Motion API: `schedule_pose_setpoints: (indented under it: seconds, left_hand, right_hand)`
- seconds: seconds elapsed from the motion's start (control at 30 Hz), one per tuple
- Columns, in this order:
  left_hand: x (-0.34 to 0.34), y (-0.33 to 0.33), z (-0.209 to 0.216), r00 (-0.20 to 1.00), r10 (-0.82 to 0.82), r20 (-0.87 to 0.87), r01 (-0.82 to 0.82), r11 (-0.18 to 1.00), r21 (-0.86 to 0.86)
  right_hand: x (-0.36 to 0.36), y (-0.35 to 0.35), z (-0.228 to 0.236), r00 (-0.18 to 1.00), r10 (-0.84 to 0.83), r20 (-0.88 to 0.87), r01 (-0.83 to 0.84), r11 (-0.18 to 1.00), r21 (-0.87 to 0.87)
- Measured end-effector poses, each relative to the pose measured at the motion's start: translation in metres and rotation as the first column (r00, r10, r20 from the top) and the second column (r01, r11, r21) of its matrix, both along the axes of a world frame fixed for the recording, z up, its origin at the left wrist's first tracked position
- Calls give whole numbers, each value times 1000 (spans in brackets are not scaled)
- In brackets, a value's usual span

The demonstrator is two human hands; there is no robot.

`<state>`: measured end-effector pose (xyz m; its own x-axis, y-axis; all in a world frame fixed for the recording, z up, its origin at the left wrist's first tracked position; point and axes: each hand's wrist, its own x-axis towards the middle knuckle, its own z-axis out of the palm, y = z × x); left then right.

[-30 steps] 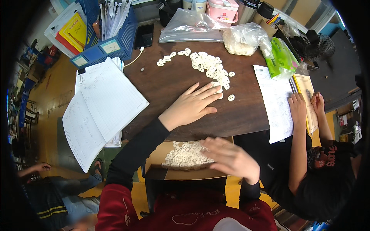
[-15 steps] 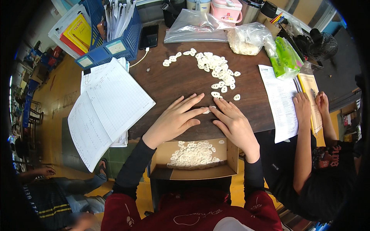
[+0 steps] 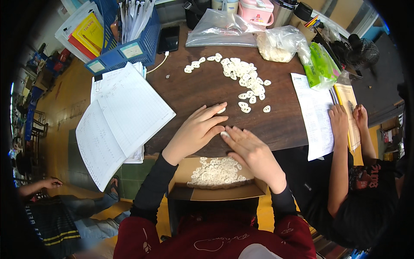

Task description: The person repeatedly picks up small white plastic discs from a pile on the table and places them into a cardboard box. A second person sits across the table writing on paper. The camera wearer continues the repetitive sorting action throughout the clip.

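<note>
My left hand (image 3: pixel 196 129) lies on the brown table with its fingers stretched out; a small cream-white piece (image 3: pixel 221 110) shows by its index fingertip. My right hand (image 3: pixel 252 151) is close beside it, fingers extended and tilted toward the left thumb. Another white piece (image 3: pixel 224 134) sits at the right fingertips, partly covered by them. Beyond both hands is a loose arc of similar flat, rounded pieces with small holes (image 3: pixel 245 77). Below my wrists, at the table's near edge, an open cardboard box (image 3: pixel 181 192) holds a heap of these pieces (image 3: pixel 215 172).
An open notebook (image 3: pixel 129 114) lies at the left, below a blue file rack (image 3: pixel 129 52) and a phone (image 3: pixel 168 39). Clear plastic bags (image 3: pixel 222 28) are at the back. At the right, a co-worker's forearms (image 3: pixel 340 159) rest by a printed sheet (image 3: pixel 312 112).
My right hand has slid left and nearer to me, its fingers drawn closer together. The white pieces between the hands have shifted: one shows by the left index finger, one at the right fingertips.
</note>
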<state>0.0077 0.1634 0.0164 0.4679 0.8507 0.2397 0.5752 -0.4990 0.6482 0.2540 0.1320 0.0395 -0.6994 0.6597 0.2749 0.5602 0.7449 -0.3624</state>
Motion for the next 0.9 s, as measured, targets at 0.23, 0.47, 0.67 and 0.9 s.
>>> schedule_pose_setpoints:
  seconds: [0.23, 0.47, 0.67, 0.9]
  left_hand:
    - [33, 32, -14, 954, -72, -292, 132, 972, 192]
    - [19, 19, -6, 941, -107, -321, 136, 988, 67]
    - [0, 2, 5, 989, -42, -141, 35, 998, -53]
    - [7, 42, -17, 941, 10, -339, 67, 975, 214]
  right_hand:
    - [15, -37, 6, 963, 268, -6, -266, 950, -163]
    - [35, -23, 22, 984, 92, -154, -115, 982, -151]
    - [8, 30, 5, 983, -118, -140, 113, 992, -48]
    - [-1, -12, -2, 994, 100, 34, -97, 991, -95]
